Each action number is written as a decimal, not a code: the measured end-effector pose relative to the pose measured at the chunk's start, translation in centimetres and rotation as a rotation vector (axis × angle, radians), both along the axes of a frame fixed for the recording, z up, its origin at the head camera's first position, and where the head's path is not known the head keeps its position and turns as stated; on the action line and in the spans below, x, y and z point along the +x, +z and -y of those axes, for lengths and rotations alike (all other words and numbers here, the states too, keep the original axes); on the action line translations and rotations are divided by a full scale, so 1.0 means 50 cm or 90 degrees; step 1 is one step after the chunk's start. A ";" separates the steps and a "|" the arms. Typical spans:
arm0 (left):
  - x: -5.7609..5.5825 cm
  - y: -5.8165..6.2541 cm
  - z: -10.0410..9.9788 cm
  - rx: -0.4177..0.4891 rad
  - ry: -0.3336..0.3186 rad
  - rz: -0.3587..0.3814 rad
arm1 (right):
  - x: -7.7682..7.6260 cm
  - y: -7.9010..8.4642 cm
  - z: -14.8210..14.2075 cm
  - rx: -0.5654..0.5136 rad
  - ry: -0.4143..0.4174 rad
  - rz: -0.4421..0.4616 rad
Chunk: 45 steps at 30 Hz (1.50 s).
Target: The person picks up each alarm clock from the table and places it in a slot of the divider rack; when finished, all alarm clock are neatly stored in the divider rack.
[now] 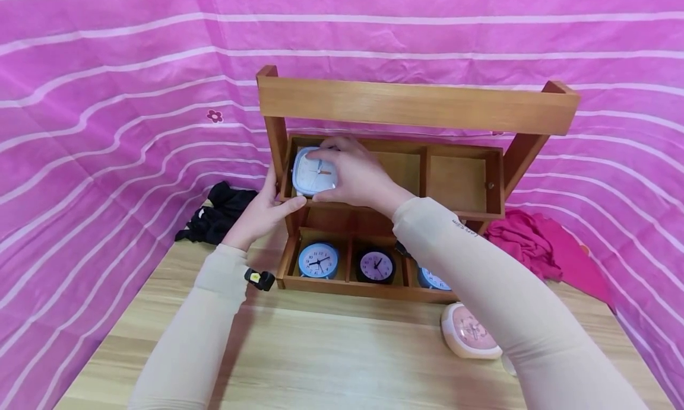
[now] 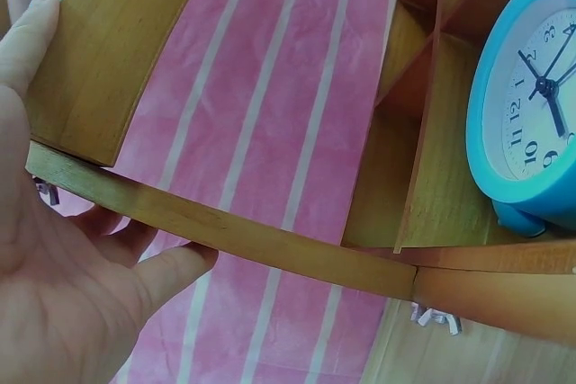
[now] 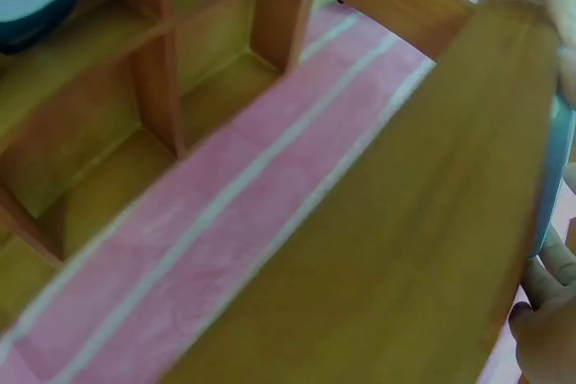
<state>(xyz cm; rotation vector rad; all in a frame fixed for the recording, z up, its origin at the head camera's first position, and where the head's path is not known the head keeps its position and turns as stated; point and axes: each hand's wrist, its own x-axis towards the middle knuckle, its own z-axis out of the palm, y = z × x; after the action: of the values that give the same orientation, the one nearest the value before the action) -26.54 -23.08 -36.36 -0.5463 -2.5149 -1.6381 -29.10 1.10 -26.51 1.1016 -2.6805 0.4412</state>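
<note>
In the head view, a light-blue square alarm clock [image 1: 310,175] with a white dial sits at the left compartment of the upper tray on a wooden rack [image 1: 417,104]. My right hand [image 1: 360,175] holds this clock by its right side, thumb low and fingers over the top. My left hand [image 1: 262,214] grips the rack's left end, thumb along the tray's front edge. The left wrist view shows the left hand's fingers [image 2: 180,272] behind the side post [image 2: 243,227]. Only the clock's blue edge [image 3: 551,177] shows in the right wrist view.
The lower tray holds a blue round clock [image 1: 319,261], a black clock with a purple dial [image 1: 376,266] and another blue clock [image 1: 433,279], partly behind my right sleeve. A pink clock [image 1: 470,333] stands on the table. Black cloth [image 1: 219,211] lies left, magenta cloth [image 1: 526,244] right.
</note>
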 end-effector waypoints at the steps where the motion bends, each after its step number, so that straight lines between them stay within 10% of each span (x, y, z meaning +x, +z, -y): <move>1: 0.001 0.001 -0.002 0.003 0.000 0.005 | 0.000 -0.004 -0.002 0.001 -0.003 0.011; 23: -0.009 -0.013 0.003 0.005 -0.014 -0.008 | 0.025 -0.032 -0.036 -0.020 0.036 -0.004; 34: -0.002 -0.007 -0.005 -0.013 -0.003 -0.008 | 0.127 -0.051 -0.168 -0.111 0.008 -0.036; 45: 0.015 -0.009 0.006 -0.028 0.018 0.005 | 0.273 -0.174 -0.297 -0.117 -0.066 -0.083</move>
<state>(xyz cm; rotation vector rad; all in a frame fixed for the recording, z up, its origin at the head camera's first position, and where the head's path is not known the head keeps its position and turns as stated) -25.79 -23.38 -36.79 -0.5080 -2.5571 -1.5828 -15.48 15.93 -35.19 0.9028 -2.5117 0.5638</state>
